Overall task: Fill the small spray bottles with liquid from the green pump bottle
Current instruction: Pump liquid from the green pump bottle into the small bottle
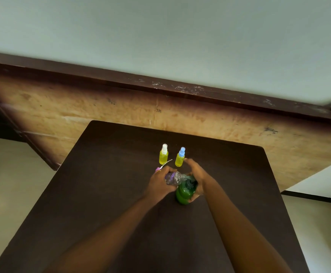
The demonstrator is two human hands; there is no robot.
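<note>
Lower frame: two bare forearms reach up toward centre over the dark table (101, 194).

Centre: the green pump bottle (183, 195) stands upright on the table. The right hand (197, 176) wraps it, fingers curled over the pump head, thumb low on the body. The left hand (159, 184) grips the clear spray bottle (173, 178), fingers curled round it. That bottle looks empty and is tipped nearly sideways, its open neck at the pump spout.

A pink spray cap (157, 170) with its dip tube shows at the left knuckles; whether it is held or lying on the table, I cannot tell.

My reading of the step: pumping the third fill. To do it well, seat the neck snug under the spout, tilt the neck upward so nothing runs back out, press in short slow strokes, and steady the base.

Just beyond, above centre: the white-capped bottle (163, 157) and the blue-capped bottle (180, 159), both full of yellow liquid, stand upright side by side, not touching.
</note>
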